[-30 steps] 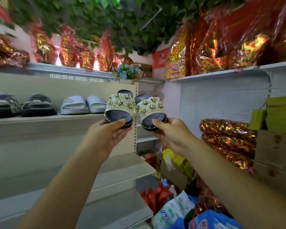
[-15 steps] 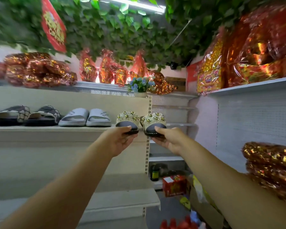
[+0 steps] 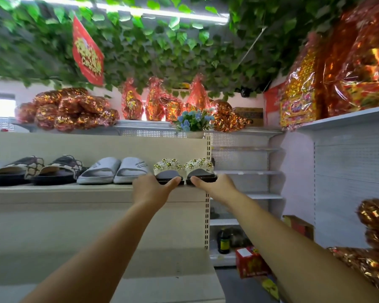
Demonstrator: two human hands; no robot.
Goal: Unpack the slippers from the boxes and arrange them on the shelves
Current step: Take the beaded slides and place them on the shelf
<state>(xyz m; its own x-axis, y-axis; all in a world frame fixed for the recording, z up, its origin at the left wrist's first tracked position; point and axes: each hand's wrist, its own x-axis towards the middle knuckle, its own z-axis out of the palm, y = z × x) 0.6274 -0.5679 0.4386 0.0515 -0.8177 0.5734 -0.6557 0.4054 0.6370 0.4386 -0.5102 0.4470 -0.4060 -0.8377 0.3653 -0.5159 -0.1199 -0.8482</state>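
Two white slippers with gold flower studs and black soles rest on the beige shelf point(image 3: 59, 190) at its right end. My left hand point(image 3: 151, 186) grips the front of the left studded slipper point(image 3: 168, 169). My right hand point(image 3: 214, 185) grips the front of the right studded slipper point(image 3: 199, 168). The two slippers stand side by side, toes toward me. Left of them on the same shelf sit a pair of white slides point(image 3: 115, 169) and a pair of dark patterned slippers point(image 3: 34, 169).
A small pot of blue flowers point(image 3: 194, 123) and foil-wrapped red and gold packs point(image 3: 68, 111) stand on the top shelf. White metal shelving point(image 3: 245, 172) lies to the right, with a dark bottle point(image 3: 223, 240) and a red box point(image 3: 251, 262) low down. Green leaves hang overhead.
Both hands have carried the studded slippers forward and down from mid-air onto the right end of the beige shelf. The view has tilted upward.
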